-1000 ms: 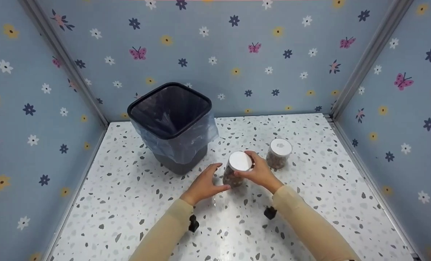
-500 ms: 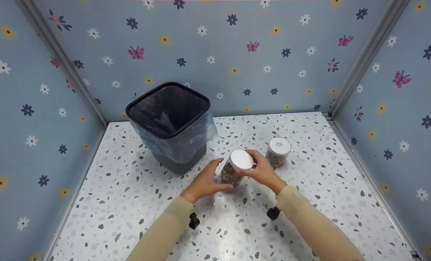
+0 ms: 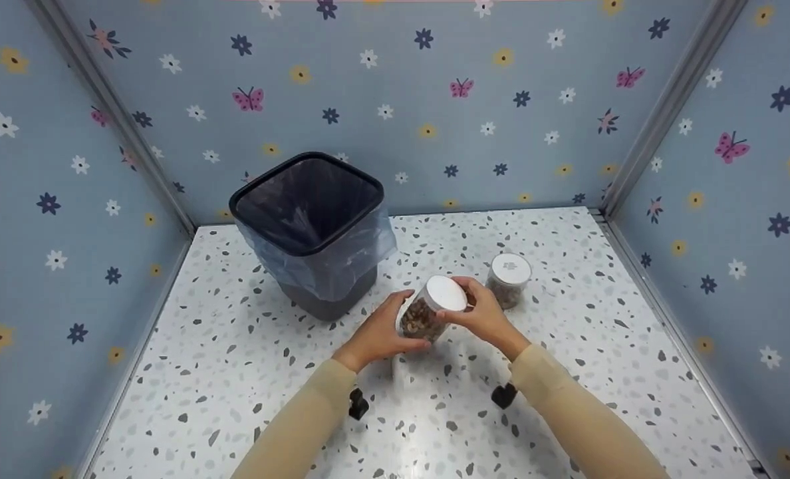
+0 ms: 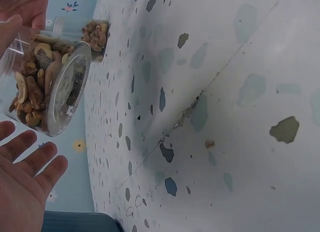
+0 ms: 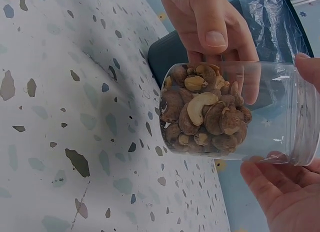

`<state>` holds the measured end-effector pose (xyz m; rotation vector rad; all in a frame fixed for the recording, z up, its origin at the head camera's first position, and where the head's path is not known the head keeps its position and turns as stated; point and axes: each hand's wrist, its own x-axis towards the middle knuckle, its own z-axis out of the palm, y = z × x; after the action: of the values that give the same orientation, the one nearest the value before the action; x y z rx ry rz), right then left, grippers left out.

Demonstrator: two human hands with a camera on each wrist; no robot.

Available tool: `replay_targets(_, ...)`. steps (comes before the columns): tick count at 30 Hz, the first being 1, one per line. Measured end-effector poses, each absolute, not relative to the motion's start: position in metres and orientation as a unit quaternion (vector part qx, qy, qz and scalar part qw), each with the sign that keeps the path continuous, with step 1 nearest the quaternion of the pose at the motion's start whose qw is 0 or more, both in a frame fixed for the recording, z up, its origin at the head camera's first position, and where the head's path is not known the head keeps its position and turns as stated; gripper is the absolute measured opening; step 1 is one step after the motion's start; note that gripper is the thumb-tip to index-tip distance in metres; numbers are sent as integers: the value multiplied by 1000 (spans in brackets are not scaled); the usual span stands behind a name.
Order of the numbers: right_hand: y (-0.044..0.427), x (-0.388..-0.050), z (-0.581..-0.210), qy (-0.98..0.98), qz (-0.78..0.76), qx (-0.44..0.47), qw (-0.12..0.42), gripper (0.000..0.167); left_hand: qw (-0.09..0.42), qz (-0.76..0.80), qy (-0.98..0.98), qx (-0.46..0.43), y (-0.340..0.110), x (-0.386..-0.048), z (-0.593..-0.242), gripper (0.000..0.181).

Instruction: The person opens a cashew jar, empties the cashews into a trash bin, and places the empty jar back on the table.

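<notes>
A clear jar (image 5: pixel 205 111) with a white-looking lid (image 3: pixel 446 293), partly filled with cashew nuts, is held tilted above the table in the head view. My right hand (image 3: pixel 485 318) grips it near the lid, thumb on one side and fingers on the other. Around its lower part is my left hand (image 3: pixel 383 329), fingers and thumb spread apart. In the left wrist view the left fingers (image 4: pixel 42 162) are fairly straight beside the jar; firm contact cannot be made out. A second lidded jar (image 3: pixel 508 283) of nuts stands upright just beyond the right hand.
A dark bin (image 3: pixel 328 309) with a translucent bag liner (image 3: pixel 358 256) stands at the back left, its mouth facing up. The speckled white table (image 3: pixel 202 372) is enclosed by flowered blue panels (image 3: pixel 428 86) at the back and sides.
The jar in my right hand has tilted further, its base swinging left toward my left hand. The left hand has shifted slightly to the right, closer around it.
</notes>
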<state>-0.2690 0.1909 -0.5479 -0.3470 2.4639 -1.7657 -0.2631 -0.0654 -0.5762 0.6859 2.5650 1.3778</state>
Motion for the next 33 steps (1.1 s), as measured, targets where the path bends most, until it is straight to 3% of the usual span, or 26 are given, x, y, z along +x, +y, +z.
replay_targets(33,184,-260,-542,780,-612,-108,67,72,46,475,839,263,-56,-266,-578,101)
